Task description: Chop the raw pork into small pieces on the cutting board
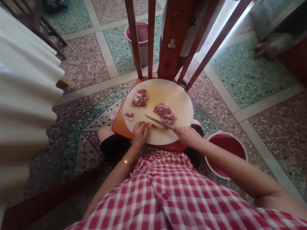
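Note:
A round pale cutting board lies on the seat of a wooden chair. My right hand is closed around the handle of a knife, whose blade points left across the board. Curled fingers of my left hand press down at the board's near edge, against a small strip of meat just below the blade. Finely cut meat is heaped beyond the knife. Larger meat chunks sit at the board's left, and a small piece of meat lies nearer my left hand.
The chair's slatted back rises behind the board. A red basin stands on the floor to the right, and a bin beyond the chair. A pale draped cloth hangs at left. Another person's foot shows at upper left.

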Demonstrator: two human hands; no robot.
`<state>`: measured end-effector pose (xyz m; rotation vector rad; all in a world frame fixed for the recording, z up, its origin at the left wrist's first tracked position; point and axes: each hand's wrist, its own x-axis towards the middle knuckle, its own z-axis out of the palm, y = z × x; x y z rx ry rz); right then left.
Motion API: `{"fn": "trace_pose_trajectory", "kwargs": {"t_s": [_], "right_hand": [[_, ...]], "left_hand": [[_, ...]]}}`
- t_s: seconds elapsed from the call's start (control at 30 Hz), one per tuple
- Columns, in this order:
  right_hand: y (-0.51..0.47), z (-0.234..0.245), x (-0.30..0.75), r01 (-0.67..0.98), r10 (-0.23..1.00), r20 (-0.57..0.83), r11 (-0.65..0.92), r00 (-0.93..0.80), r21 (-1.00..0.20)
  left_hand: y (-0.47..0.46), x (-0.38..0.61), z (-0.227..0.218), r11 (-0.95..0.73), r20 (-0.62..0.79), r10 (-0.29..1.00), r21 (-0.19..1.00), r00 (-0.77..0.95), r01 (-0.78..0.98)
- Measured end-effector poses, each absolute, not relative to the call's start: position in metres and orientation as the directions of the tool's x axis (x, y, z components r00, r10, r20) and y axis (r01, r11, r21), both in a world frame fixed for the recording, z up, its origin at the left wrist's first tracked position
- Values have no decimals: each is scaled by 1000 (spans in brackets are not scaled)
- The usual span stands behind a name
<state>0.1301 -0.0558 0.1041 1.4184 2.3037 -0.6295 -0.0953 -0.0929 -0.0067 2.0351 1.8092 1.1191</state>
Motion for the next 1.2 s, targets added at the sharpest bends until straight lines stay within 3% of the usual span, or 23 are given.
{"fn": "trace_pose_trajectory", "kwargs": {"t_s": [0.1,0.23,0.37,0.57,0.73,0.8,0.9,1.03,1.2], "right_hand": [[-65,99,125,896,723,-535,401,-437,-190],[-69,96,121,890,697,-562,411,-446,-198],[-67,89,116,883,687,-563,422,-460,-206],[-57,72,83,826,708,-426,499,-563,-262],[-44,74,94,836,716,-432,480,-549,-266],[-37,83,108,875,760,-433,434,-484,-216],[-25,101,126,892,806,-384,415,-451,-177],[-18,115,152,878,802,-357,450,-478,-165],[-22,105,186,804,686,-443,572,-577,-163]], "left_hand": [[-97,-98,-10,-307,389,915,499,107,811],[-96,-91,-16,-315,372,915,418,156,852],[-93,-87,-21,-292,349,925,410,147,864],[-93,-88,-22,-250,326,939,423,111,871],[-92,-86,-12,-178,197,974,379,109,908],[-85,-78,-8,-181,162,979,426,122,886],[-70,-61,-4,-230,181,972,629,149,743],[-64,-53,1,-189,208,978,856,16,481],[-78,-97,10,-151,269,950,840,-158,522]]}}
